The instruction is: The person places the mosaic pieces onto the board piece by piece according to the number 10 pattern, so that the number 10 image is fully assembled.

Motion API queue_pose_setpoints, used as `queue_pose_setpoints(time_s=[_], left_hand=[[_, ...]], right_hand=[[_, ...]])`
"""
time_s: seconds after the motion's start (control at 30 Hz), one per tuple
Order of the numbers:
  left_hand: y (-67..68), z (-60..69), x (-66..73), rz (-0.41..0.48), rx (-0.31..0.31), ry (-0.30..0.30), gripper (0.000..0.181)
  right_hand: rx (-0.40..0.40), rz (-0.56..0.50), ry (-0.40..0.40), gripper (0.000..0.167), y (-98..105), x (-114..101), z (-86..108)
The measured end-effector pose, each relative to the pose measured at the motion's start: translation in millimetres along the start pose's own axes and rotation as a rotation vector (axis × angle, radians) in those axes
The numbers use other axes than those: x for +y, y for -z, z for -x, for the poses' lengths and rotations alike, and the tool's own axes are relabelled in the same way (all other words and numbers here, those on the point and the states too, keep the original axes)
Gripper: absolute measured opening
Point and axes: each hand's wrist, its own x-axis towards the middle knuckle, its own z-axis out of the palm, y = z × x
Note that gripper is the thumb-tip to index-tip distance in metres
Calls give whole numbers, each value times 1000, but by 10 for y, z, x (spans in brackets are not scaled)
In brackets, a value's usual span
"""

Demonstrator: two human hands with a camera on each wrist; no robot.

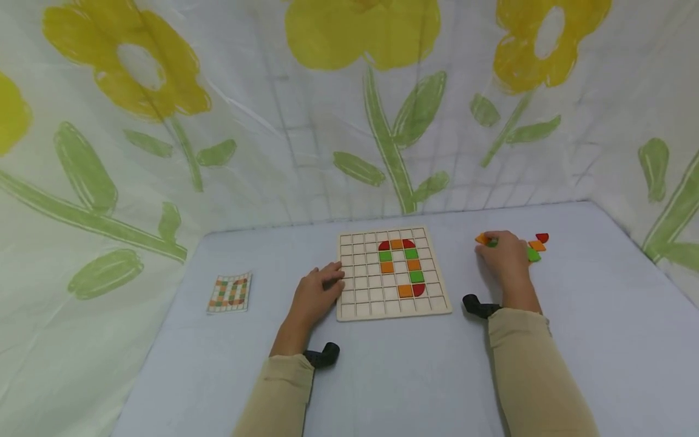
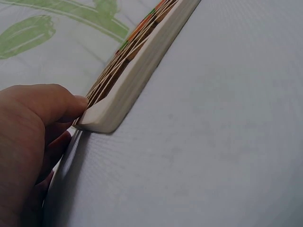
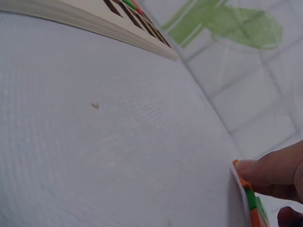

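A pale wooden grid board [image 1: 363,300] lies flat on the table, with red, green and orange tiles [image 1: 417,277] set in an unfinished-looking ring on its right half. At its left edge my left hand [image 1: 315,295] rests with the fingertips; in the left wrist view the thumb [image 2: 78,101] touches the board's corner. Beyond the board's right side, my right hand [image 1: 503,255] is over a small pile of loose tiles. Its thumb and index finger pinch an orange tile [image 1: 481,238], also at the fingertips in the right wrist view. Part of the pile is hidden beneath this hand.
Loose tiles, green [image 1: 533,255], orange [image 1: 537,246] and red [image 1: 542,237], lie right of my right hand. A small card [image 1: 229,292] printed with a coloured grid pattern lies at the left. Behind the table hangs a white sheet [image 1: 246,158] with painted flowers.
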Motion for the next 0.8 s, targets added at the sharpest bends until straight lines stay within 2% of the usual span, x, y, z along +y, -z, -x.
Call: queue_pose_setpoints(time_s=[0.17,0.37,0.5,0.7,0.8], left_hand=[[1,-4,1,-11,6,-11,27],[6,6,2,-2,-2,3,27],[7,4,0,-3,8,-14,27],[5,15,3,1,-6,-1,26],[3,20,13,3,-4,4,27]], right_hand=[[40,-28,11,41,-22,-14,13],[27,-85,2,39,-36,-27,21],[46,-49,9,41,-27,-23,11],[24,65,29,40,-40,33,9],[20,78,44,37,-52,45,13]])
